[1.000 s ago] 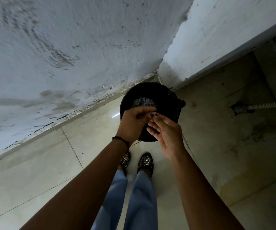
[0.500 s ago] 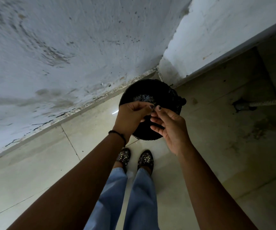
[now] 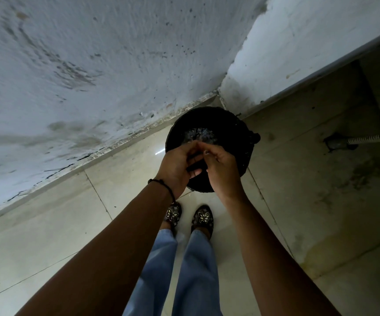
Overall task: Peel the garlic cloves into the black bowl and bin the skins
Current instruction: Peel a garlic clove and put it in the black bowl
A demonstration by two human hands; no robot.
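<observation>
Now looking straight down at black bin (image 3: 238, 131), on tiled floor (image 3: 125, 179), tucked into corner btwn two stained walls. Pale garlic skins (image 3: 199, 134) lying at bottom of it. Holding both hands together directly above bin mouth: left hand (image 3: 177, 165) w/ fingers curled inward, right hand (image 3: 222, 166) likewise curled, fingertips of both meeting approx over the skins. Can't tell whether anything pinched btwn them, too dark & small. Thin dark band (image 3: 162, 183) on left wrist. Below hands: blue jeans (image 3: 191, 270), two dark patterned shoes (image 3: 202, 218) just at near side of bin. Off to right, ribbed hose (image 3: 374, 138) lying across floor.
</observation>
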